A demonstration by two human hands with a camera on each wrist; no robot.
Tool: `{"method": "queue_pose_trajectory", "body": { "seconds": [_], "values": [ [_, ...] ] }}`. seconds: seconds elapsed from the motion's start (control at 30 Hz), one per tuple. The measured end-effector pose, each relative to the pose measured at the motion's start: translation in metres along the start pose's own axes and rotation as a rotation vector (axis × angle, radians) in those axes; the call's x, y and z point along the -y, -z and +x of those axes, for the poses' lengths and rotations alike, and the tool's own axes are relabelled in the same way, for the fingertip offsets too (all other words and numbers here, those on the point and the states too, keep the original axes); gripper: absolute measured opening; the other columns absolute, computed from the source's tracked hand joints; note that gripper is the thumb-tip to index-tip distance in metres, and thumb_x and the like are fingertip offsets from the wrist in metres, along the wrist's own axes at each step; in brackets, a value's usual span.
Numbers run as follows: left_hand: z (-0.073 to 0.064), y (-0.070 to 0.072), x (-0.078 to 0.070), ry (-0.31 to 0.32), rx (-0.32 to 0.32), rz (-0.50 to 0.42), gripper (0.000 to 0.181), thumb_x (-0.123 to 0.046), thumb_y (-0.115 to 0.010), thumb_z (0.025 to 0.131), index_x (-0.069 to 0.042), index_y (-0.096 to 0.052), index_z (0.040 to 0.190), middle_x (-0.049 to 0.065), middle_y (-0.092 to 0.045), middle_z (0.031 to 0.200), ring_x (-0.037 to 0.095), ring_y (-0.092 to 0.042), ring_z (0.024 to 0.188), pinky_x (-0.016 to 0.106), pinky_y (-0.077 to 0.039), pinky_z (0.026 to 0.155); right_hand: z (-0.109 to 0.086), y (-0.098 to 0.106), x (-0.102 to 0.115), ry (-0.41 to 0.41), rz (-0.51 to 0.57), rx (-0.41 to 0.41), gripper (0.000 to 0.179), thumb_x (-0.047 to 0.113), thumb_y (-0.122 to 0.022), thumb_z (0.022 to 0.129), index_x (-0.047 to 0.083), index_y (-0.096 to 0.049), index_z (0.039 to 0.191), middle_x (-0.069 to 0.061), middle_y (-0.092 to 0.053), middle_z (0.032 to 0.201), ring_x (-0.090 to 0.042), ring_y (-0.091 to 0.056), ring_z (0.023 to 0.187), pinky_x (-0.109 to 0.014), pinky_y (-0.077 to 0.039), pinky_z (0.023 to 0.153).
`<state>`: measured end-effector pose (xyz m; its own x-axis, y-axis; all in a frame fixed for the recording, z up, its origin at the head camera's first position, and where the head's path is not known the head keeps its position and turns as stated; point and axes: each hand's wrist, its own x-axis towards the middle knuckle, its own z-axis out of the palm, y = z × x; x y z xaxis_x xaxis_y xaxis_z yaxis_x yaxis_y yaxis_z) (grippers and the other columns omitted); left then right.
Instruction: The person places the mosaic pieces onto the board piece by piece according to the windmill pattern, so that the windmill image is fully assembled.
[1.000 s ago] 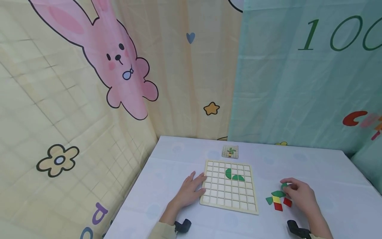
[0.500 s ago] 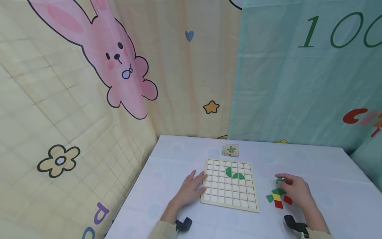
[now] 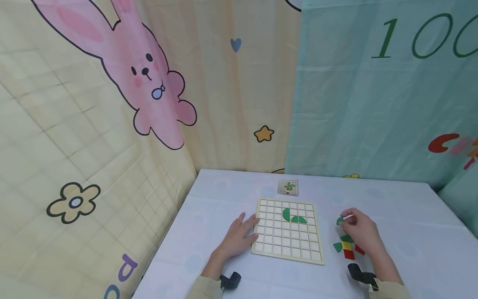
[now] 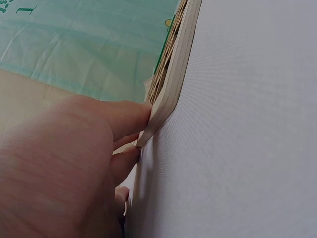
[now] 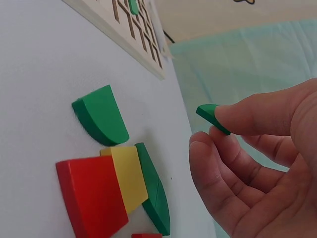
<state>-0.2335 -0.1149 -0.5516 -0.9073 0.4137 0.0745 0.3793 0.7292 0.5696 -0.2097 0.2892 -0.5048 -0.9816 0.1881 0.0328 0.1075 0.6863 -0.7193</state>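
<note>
My right hand (image 3: 361, 231) pinches a small green quarter-circle block (image 5: 209, 113) between thumb and fingertips, held up over the table to the right of the grid board. With fingers spread, my left hand (image 3: 236, 238) touches the left edge of the wooden grid board (image 3: 287, 243); the left wrist view shows its fingertips against the board's side (image 4: 171, 94). On the board's upper part lie several green quarter-circle blocks (image 3: 298, 219). Below the right hand are loose blocks: a green quarter-circle (image 5: 103, 115), a yellow one (image 5: 130, 176), a red one (image 5: 94, 196) and green pointed ones (image 5: 154, 193).
Behind the board lies a small card (image 3: 288, 187) printed with a grid and a coloured figure. A white cloth covers the table (image 3: 209, 195). Printed curtains (image 3: 224, 95) hang along its far and left sides.
My right hand has moved left and away from me, carrying the green quarter-circle block from beside the loose blocks toward the board. The left hand stays at the board's edge.
</note>
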Motion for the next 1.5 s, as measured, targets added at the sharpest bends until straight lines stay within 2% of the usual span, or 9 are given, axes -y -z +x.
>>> {"method": "queue_pose_trajectory", "body": {
  "seconds": [0.33, 0.57, 0.87, 1.03, 1.3, 1.5],
  "values": [
    [0.001, 0.001, 0.001, -0.001, 0.001, 0.000, 0.055, -0.039, -0.054, 0.102, -0.023, -0.044, 0.154, -0.005, -0.033, 0.162, 0.026, -0.008, 0.154, 0.051, -0.008, 0.123, 0.005, -0.010, 0.019, 0.035, 0.000, 0.006, 0.024, 0.012, -0.069, 0.093, 0.007, -0.062, 0.117, -0.011, -0.064, 0.095, -0.026, -0.057, 0.080, -0.030, -0.054, 0.065],
    [0.000, 0.002, -0.001, -0.006, 0.009, -0.004, 0.055, -0.038, -0.054, 0.102, -0.021, -0.045, 0.153, -0.004, -0.033, 0.162, 0.028, -0.009, 0.154, 0.051, -0.008, 0.123, 0.006, -0.019, 0.030, 0.051, 0.035, 0.050, 0.025, 0.013, -0.066, 0.095, 0.006, -0.068, 0.119, -0.009, -0.061, 0.095, -0.026, -0.056, 0.085, -0.031, -0.052, 0.066],
    [0.001, 0.002, -0.005, 0.011, 0.023, -0.009, 0.055, -0.039, -0.053, 0.103, -0.022, -0.044, 0.154, -0.005, -0.033, 0.162, 0.025, -0.007, 0.154, 0.050, -0.007, 0.123, 0.008, -0.031, 0.042, 0.051, 0.054, 0.053, 0.023, 0.010, -0.065, 0.095, 0.004, -0.071, 0.116, -0.007, -0.061, 0.088, -0.021, -0.059, 0.074, -0.031, -0.052, 0.062],
    [0.001, 0.002, -0.006, 0.013, 0.020, 0.003, 0.055, -0.039, -0.053, 0.102, -0.022, -0.044, 0.154, -0.004, -0.033, 0.162, 0.026, -0.008, 0.154, 0.050, -0.007, 0.123, 0.008, -0.036, 0.047, 0.068, 0.077, 0.061, 0.023, 0.007, -0.064, 0.095, 0.002, -0.072, 0.116, -0.010, -0.062, 0.094, -0.022, -0.058, 0.077, -0.030, -0.054, 0.061],
    [0.000, 0.002, -0.005, 0.008, 0.015, -0.003, 0.055, -0.038, -0.054, 0.102, -0.021, -0.045, 0.154, -0.004, -0.033, 0.162, 0.028, -0.009, 0.154, 0.051, -0.008, 0.123, 0.009, -0.048, 0.052, 0.099, 0.081, 0.101, 0.022, 0.007, -0.066, 0.094, 0.005, -0.075, 0.114, -0.015, -0.065, 0.113, -0.025, -0.058, 0.087, -0.030, -0.053, 0.065],
    [-0.001, 0.003, -0.005, 0.000, 0.012, -0.006, 0.054, -0.038, -0.054, 0.102, -0.022, -0.045, 0.153, -0.004, -0.034, 0.162, 0.029, -0.009, 0.154, 0.051, -0.008, 0.123, 0.012, -0.056, 0.056, 0.117, 0.069, 0.108, 0.022, 0.007, -0.067, 0.093, 0.008, -0.074, 0.114, -0.010, -0.067, 0.107, -0.025, -0.058, 0.089, -0.030, -0.053, 0.069]
  ]
}}
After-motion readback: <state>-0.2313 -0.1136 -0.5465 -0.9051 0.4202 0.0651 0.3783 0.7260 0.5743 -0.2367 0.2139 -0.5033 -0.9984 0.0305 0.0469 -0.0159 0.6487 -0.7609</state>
